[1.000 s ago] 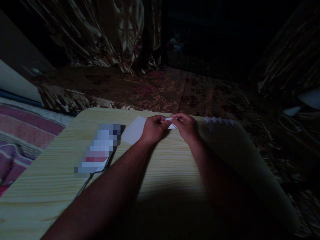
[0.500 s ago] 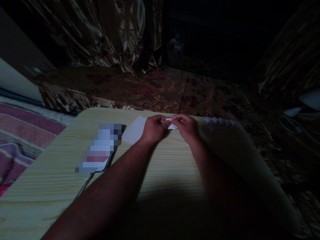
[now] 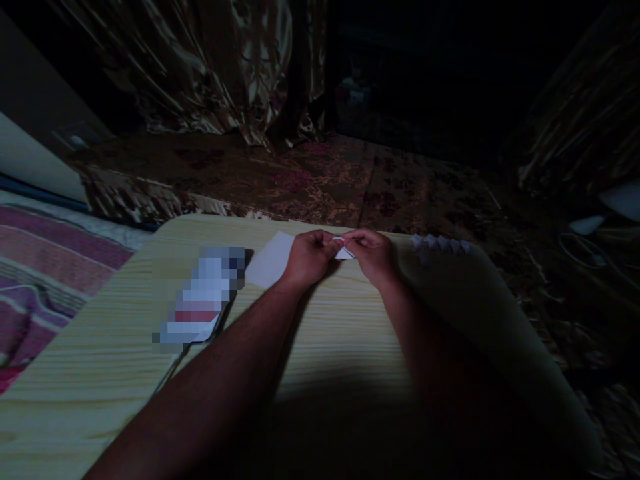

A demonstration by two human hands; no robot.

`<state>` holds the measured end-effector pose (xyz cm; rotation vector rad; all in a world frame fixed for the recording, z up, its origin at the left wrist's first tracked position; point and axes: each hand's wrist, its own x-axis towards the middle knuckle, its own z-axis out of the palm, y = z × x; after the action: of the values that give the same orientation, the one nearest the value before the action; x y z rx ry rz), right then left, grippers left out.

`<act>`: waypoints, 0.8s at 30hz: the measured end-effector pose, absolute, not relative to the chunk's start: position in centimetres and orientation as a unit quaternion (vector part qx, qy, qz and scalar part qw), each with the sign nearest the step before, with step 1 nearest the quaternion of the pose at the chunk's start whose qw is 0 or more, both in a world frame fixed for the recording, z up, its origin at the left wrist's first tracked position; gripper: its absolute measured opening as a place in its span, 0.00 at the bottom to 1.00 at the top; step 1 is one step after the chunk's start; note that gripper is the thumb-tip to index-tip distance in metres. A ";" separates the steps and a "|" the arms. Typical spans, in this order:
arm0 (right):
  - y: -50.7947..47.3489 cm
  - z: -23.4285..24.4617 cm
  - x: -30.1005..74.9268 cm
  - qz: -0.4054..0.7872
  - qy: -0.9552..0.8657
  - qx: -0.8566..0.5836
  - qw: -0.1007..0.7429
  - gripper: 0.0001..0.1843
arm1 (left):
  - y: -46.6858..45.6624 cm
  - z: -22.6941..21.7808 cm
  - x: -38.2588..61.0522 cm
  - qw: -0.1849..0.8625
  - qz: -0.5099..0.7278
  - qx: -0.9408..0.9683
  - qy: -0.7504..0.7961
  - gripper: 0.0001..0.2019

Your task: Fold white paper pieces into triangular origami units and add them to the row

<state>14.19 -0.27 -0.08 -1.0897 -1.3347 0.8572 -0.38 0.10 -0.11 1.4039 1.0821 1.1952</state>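
On pale wooden table [image 3: 330, 333], pixelated phone-like device [image 3: 203, 290] lies left of white paper sheet [image 3: 270, 261]. My left hand [image 3: 309, 259], beside sheet, and my right hand [image 3: 373, 255] close together near far edge, both clamped on small folded paper [image 3: 345, 254] between them. Farther right, row of small pointed whitish pieces [image 3: 443, 244].

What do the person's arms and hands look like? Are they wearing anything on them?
The left hand and right hand are bare, without gloves. No watch shows on either wrist. The left forearm has no sleeve; the right forearm looks bare too, but fades into shadow.
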 end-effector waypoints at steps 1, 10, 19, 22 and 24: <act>-0.3 -0.1 14.2 0.365 -0.569 -0.467 0.571 0.07 | 0.1 -0.1 -0.4 0.484 0.490 0.574 0.443 0.20; -0.3 0.0 14.1 0.357 -0.575 -0.471 0.567 0.06 | -0.1 0.3 -0.4 0.462 0.486 0.584 0.457 0.15; -0.1 -0.1 14.1 0.428 -0.529 -0.458 0.572 0.09 | -0.2 0.5 -0.1 0.480 0.539 0.541 0.432 0.12; -0.1 -0.1 14.2 0.424 -0.544 -0.459 0.560 0.09 | -0.2 0.6 -0.1 0.472 0.545 0.543 0.430 0.11; -0.2 -0.2 14.3 0.415 -0.554 -0.463 0.554 0.09 | -0.3 0.6 -0.1 0.471 0.544 0.541 0.434 0.11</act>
<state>14.33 -0.16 -0.21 -1.0931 -1.3082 0.9800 -0.07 -0.28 0.59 1.3260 1.0633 1.3328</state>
